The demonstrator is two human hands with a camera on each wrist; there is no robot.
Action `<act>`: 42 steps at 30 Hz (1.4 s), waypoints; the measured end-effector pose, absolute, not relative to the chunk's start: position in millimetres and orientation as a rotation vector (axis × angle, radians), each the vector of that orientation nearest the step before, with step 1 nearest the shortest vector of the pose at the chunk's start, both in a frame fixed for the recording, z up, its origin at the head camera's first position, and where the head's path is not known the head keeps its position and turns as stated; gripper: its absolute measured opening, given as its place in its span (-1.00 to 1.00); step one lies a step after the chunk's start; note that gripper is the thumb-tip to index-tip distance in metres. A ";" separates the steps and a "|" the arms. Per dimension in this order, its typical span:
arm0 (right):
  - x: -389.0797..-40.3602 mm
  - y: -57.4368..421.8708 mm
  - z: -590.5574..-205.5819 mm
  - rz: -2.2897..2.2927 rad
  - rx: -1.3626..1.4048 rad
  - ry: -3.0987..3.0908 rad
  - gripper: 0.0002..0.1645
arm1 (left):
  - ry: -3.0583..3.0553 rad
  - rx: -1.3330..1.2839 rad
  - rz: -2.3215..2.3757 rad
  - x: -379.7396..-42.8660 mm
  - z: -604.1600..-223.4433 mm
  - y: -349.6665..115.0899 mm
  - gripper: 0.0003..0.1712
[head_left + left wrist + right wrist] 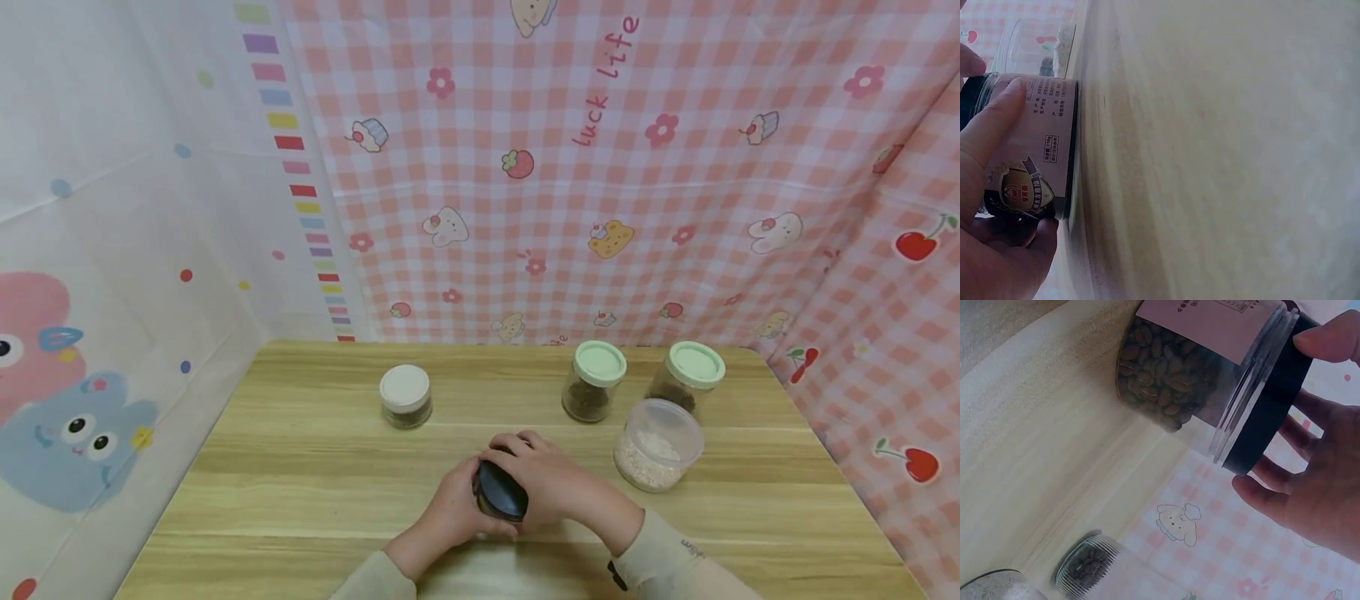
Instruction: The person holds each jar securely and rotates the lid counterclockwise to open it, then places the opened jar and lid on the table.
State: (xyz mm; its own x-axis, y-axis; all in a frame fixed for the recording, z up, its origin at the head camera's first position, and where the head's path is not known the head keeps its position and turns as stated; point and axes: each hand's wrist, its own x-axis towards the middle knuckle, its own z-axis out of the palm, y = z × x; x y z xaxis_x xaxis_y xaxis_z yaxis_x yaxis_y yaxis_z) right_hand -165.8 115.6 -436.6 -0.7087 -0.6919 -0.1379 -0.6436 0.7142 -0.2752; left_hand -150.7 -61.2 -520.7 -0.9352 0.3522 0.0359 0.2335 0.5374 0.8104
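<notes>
1. Right hand [551, 479] has its fingers curled over the black lid [501, 492], so it's gripping the top.
2. Left hand [450, 512] wraps the labelled body of the coffee-bean jar [1035, 150] from the left side.
3. Jar sits near the front middle of the tabletop [300, 467], long axis roughly upright, lid end tipped toward the person.
4. Behind: white-lidded jar [405, 396], two green-lidded jars [596, 381], clear tub [658, 443].

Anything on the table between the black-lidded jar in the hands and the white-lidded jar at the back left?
Nothing: in the head view only bare wooden table lies between the black-lidded jar and the white-lidded jar.
</notes>
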 end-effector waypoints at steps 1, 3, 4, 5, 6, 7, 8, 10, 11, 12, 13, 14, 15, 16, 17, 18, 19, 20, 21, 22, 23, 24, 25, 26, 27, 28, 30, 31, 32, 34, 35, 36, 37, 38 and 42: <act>-165.8 115.8 -436.4 -0.304 -1.068 2.683 0.10 | 2.639 0.505 1.353 -150.6 -520.6 -61.0 0.20; -165.4 115.6 -435.8 -0.337 -1.022 2.673 0.14 | 2.651 0.504 1.339 -151.1 -520.4 -61.0 0.17; -165.0 115.3 -436.1 -0.351 -0.986 2.682 0.16 | 2.657 0.498 1.334 -151.6 -520.7 -60.9 0.17; -164.3 114.4 -436.1 -0.366 -0.941 2.698 0.18 | 2.668 0.503 1.332 -152.0 -521.1 -60.9 0.16; -163.4 113.5 -436.2 -0.373 -0.895 2.722 0.20 | 2.671 0.498 1.334 -152.4 -521.4 -60.8 0.14; -162.8 112.3 -436.5 -0.374 -0.846 2.748 0.22 | 2.674 0.496 1.331 -152.6 -521.4 -60.8 0.13; -161.8 111.0 -436.8 -0.369 -0.795 2.776 0.24 | 2.675 0.493 1.337 -152.8 -521.5 -60.7 0.12; -160.3 108.7 -438.2 -0.315 -0.740 2.839 0.24 | 2.665 0.487 1.349 -152.8 -521.7 -60.5 0.13; -159.6 107.7 -438.5 -0.291 -0.726 2.860 0.23 | 2.663 0.489 1.351 -152.9 -521.8 -60.5 0.12; -159.2 107.1 -438.7 -0.268 -0.722 2.871 0.22 | 2.656 0.487 1.357 -152.8 -521.8 -60.4 0.12; -159.5 106.8 -439.2 -0.254 -0.728 2.873 0.20 | 2.654 0.486 1.358 -152.8 -521.7 -60.5 0.12; -159.7 106.9 -439.2 -0.256 -0.740 2.868 0.18 | 2.653 0.484 1.360 -152.8 -521.6 -60.6 0.12; -160.3 107.1 -439.2 -0.261 -0.765 2.859 0.17 | 2.651 0.482 1.362 -152.9 -521.5 -60.7 0.12; -160.9 107.7 -439.0 -0.273 -0.791 2.845 0.17 | 2.652 0.479 1.359 -152.8 -521.4 -60.9 0.12; -161.7 108.5 -438.9 -0.288 -0.826 2.827 0.16 | 2.654 0.481 1.353 -152.8 -521.4 -61.1 0.11; -162.3 109.5 -438.7 -0.300 -0.868 2.810 0.15 | 2.656 0.491 1.349 -152.8 -521.3 -61.1 0.12; -162.8 110.6 -438.5 -0.307 -0.914 2.794 0.15 | 2.658 0.500 1.342 -152.7 -521.3 -61.2 0.13; -163.2 111.8 -438.2 -0.310 -0.958 2.777 0.15 | 2.660 0.507 1.336 -152.4 -521.4 -61.2 0.13; -163.6 112.7 -438.0 -0.300 -0.999 2.758 0.14 | 2.661 0.513 1.333 -152.3 -521.8 -61.1 0.15; -163.8 113.6 -437.7 -0.296 -1.032 2.740 0.13 | 2.660 0.519 1.330 -151.9 -522.0 -61.1 0.16; -163.8 114.5 -437.4 -0.291 -1.056 2.723 0.12 | 2.661 0.526 1.330 -151.8 -522.2 -60.9 0.18; -163.6 115.0 -436.6 -0.294 -1.071 2.707 0.11 | 2.661 0.530 1.332 -151.6 -522.3 -60.8 0.19; -163.5 115.4 -436.1 -0.296 -1.074 2.694 0.11 | 2.661 0.522 1.330 -151.5 -522.4 -60.7 0.20; -163.3 115.5 -435.6 -0.303 -1.063 2.683 0.11 | 2.668 0.522 1.321 -151.7 -522.6 -60.6 0.20; -163.1 115.2 -435.0 -0.316 -1.039 2.675 0.12 | 2.676 0.523 1.318 -152.0 -522.8 -60.6 0.19; -162.8 114.9 -434.6 -0.336 -1.008 2.677 0.14 | 2.684 0.524 1.313 -152.1 -522.9 -60.7 0.18; -161.7 113.4 -434.7 -0.374 -0.914 2.700 0.19 | 2.697 0.522 1.311 -152.9 -523.3 -60.8 0.16; -161.2 112.4 -435.2 -0.375 -0.868 2.724 0.22 | 2.698 0.522 1.316 -153.2 -523.6 -60.8 0.15; -160.8 111.4 -435.7 -0.375 -0.822 2.751 0.24 | 2.699 0.521 1.319 -153.3 -523.8 -60.9 0.14; -160.0 109.6 -437.0 -0.357 -0.755 2.801 0.27 | 2.691 0.513 1.333 -153.3 -524.1 -60.9 0.13; -159.8 109.0 -437.7 -0.345 -0.731 2.820 0.27 | 2.685 0.511 1.340 -153.5 -524.2 -60.9 0.13; -159.8 108.5 -438.1 -0.330 -0.722 2.834 0.25 | 2.681 0.512 1.340 -153.5 -524.4 -60.9 0.13; -160.1 108.4 -438.4 -0.322 -0.725 2.843 0.23 | 2.676 0.513 1.344 -153.5 -524.4 -60.8 0.12; -160.4 108.6 -438.6 -0.328 -0.732 2.842 0.21 | 2.676 0.512 1.338 -153.5 -524.3 -60.7 0.12; -162.3 110.8 -438.0 -0.370 -0.819 2.809 0.16 | 2.664 0.505 1.337 -154.3 -524.5 -61.0 0.13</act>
